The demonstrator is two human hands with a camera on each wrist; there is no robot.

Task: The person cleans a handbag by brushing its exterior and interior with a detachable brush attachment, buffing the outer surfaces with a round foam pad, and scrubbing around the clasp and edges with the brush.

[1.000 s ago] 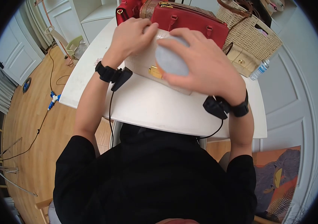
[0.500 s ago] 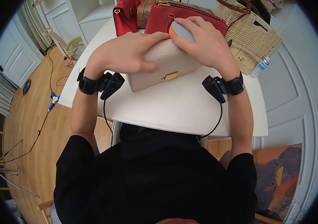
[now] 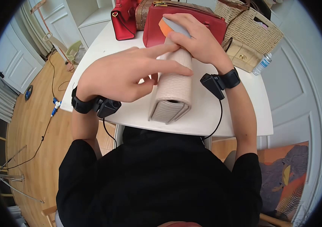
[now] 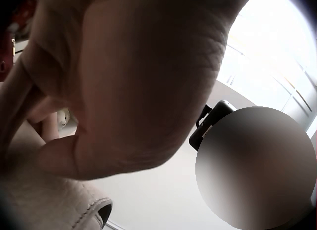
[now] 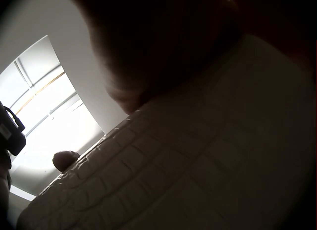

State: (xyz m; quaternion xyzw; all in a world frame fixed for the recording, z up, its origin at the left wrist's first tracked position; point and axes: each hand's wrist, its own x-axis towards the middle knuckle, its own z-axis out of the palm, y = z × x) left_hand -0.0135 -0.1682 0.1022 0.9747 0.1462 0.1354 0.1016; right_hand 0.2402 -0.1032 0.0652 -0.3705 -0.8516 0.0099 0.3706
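A cream crocodile-textured bag [image 3: 174, 87] stands on the white table with one narrow side facing the person. The left hand [image 3: 127, 72] lies over its top from the left, fingers spread and touching it. The right hand [image 3: 204, 39] pinches a grey and orange sponge-like pad [image 3: 166, 28] at the bag's far end. In the left wrist view the left thumb [image 4: 62, 155] rests against the bag [image 4: 44, 190]. The textured surface of the bag [image 5: 163, 165] fills much of the dark right wrist view, below the right hand [image 5: 148, 47].
Behind stand a red handbag [image 3: 145, 34], a smaller red bag [image 3: 124, 22] and a woven basket bag [image 3: 253, 32]. A gold bag [image 3: 240, 56] and a spray can [image 3: 262, 64] are at the right. Cables hang from both wrist cameras.
The cream bag has turned from its clasp side facing the person to a narrow side. The left hand has moved across its top, and the right hand with the pad has shifted slightly left.
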